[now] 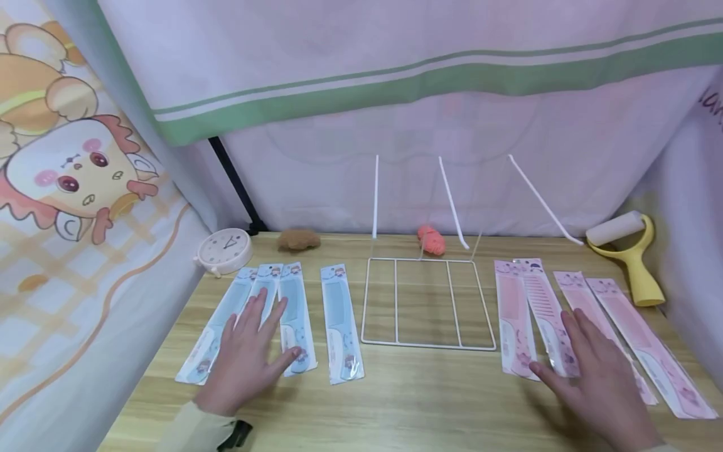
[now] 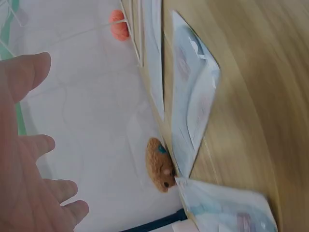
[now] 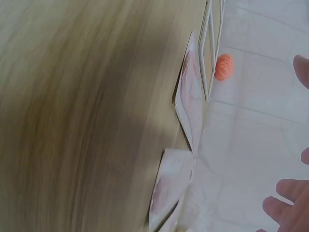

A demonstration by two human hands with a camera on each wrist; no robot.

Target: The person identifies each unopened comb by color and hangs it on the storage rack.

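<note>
My left hand point(image 1: 245, 351) is spread above several blue combs in clear packets on the left side of the table. It covers part of a middle blue comb packet point(image 1: 267, 276); another blue comb point(image 1: 342, 323) lies apart to its right. Over on the right, my right hand point(image 1: 599, 373) hovers with fingers extended above several packaged pink combs, overlapping a wide-toothed pink comb point(image 1: 545, 301). The leftmost pink comb point(image 1: 514, 320) lies beside its thumb. Neither hand holds anything. Between the two groups stands a white wire rack point(image 1: 429, 346) with three upward-slanting prongs.
A round white clock point(image 1: 224, 251) and a brown fuzzy toy point(image 1: 298, 238) sit at the back left. Behind the rack is a coral-coloured yarn-like bundle point(image 1: 432, 241). A yellow-handled lint roller point(image 1: 635, 257) lies at the back right. Curtains point(image 1: 316, 182) enclose the wooden table point(image 1: 407, 402).
</note>
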